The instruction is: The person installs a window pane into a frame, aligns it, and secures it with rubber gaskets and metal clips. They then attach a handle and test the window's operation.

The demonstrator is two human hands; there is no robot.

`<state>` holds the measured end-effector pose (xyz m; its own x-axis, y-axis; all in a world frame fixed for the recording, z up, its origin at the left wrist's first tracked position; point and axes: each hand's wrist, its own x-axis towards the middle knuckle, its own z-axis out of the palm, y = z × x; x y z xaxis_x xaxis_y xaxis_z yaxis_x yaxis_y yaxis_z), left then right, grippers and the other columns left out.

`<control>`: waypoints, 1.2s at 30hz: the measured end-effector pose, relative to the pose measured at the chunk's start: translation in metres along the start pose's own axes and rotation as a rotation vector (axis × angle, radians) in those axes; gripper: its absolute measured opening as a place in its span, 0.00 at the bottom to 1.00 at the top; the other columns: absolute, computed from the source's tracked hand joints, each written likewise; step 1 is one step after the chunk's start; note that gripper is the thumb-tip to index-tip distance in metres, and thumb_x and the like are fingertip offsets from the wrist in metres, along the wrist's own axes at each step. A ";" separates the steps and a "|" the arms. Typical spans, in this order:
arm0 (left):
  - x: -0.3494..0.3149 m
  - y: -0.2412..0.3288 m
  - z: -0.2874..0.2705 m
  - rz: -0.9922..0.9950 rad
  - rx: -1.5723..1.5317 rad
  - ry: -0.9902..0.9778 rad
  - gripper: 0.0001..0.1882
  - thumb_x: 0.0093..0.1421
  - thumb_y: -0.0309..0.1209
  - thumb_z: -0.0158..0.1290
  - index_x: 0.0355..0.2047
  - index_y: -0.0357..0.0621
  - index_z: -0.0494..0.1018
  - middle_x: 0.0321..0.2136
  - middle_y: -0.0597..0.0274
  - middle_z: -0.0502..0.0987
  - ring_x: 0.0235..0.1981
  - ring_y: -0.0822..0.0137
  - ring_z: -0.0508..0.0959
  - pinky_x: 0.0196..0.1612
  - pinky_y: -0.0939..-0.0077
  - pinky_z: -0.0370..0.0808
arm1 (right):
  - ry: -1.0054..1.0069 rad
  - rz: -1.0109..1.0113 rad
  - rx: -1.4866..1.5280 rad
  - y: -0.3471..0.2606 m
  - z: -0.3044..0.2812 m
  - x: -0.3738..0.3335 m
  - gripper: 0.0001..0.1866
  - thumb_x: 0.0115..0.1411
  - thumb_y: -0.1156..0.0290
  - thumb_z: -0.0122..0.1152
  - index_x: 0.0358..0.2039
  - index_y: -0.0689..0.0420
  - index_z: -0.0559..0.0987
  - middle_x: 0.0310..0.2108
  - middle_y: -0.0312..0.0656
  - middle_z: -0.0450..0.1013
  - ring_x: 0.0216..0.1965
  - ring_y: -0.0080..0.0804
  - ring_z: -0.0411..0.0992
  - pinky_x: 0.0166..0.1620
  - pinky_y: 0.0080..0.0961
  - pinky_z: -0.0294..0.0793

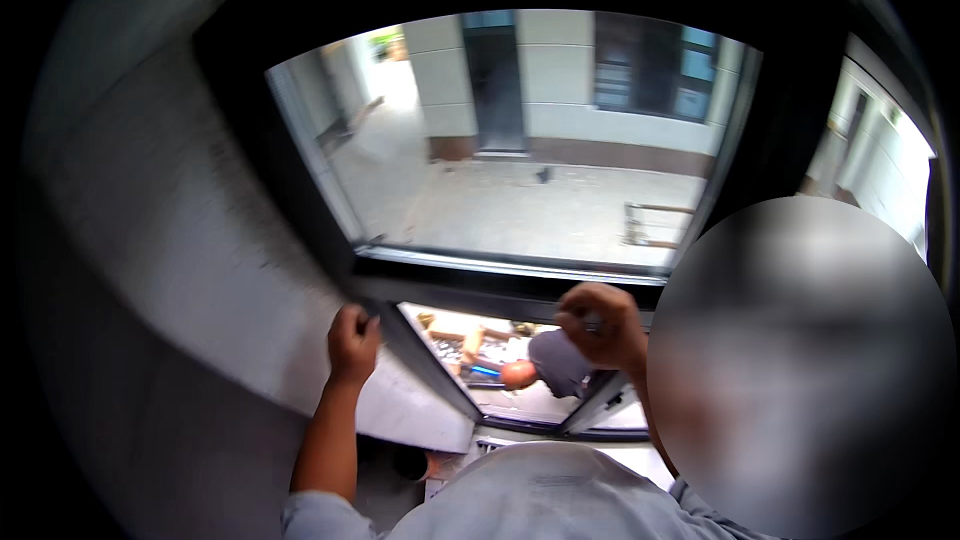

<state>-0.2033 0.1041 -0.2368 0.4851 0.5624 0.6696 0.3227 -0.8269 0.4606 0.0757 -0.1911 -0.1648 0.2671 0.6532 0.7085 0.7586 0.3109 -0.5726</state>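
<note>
My left hand [352,345] is raised at the left side of a dark window frame [500,278], in front of the pale wall. Its fingers are curled closed, and I cannot make out anything in them. My right hand [603,325] is up at the frame's horizontal bar, toward its right end. Its fingers are bent inward and blurred, and whatever they may hold is hidden. Whether either hand touches the frame I cannot tell. A large glass pane [500,180] fills the frame above the bar.
Through the lower opening, another person's hand [518,374] and dark sleeve [560,362] show beside a blue item and scattered pieces. A blurred round patch covers the right side. Outside are a paved yard [480,205], a dark door [494,90] and a metal frame [655,225].
</note>
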 end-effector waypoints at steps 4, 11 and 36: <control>-0.083 -0.009 0.024 -0.457 -0.322 -0.157 0.12 0.63 0.25 0.52 0.47 0.38 0.75 0.23 0.61 0.74 0.20 0.70 0.74 0.23 0.73 0.73 | -0.020 -0.070 0.018 -0.018 -0.015 -0.027 0.06 0.54 0.77 0.69 0.31 0.59 0.78 0.27 0.44 0.76 0.26 0.41 0.75 0.29 0.35 0.73; -0.200 -0.112 0.048 -0.214 0.117 -0.815 0.14 0.56 0.34 0.61 0.38 0.37 0.79 0.36 0.45 0.81 0.41 0.46 0.81 0.47 0.57 0.77 | 0.332 -0.130 -0.281 -0.062 -0.110 -0.096 0.07 0.52 0.78 0.68 0.24 0.57 0.75 0.20 0.40 0.73 0.20 0.34 0.73 0.23 0.31 0.69; -0.195 -0.058 0.068 -0.370 -0.018 -1.091 0.20 0.59 0.37 0.61 0.50 0.41 0.77 0.33 0.46 0.82 0.35 0.50 0.81 0.43 0.59 0.77 | -0.473 0.700 -1.415 0.017 -0.358 -0.134 0.09 0.57 0.70 0.60 0.37 0.54 0.83 0.44 0.40 0.76 0.53 0.38 0.73 0.55 0.34 0.75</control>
<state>-0.2607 0.0418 -0.4336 0.8111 0.4577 -0.3641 0.5843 -0.6074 0.5382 0.2654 -0.5201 -0.1215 0.7776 0.6087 0.1574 0.5534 -0.7815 0.2883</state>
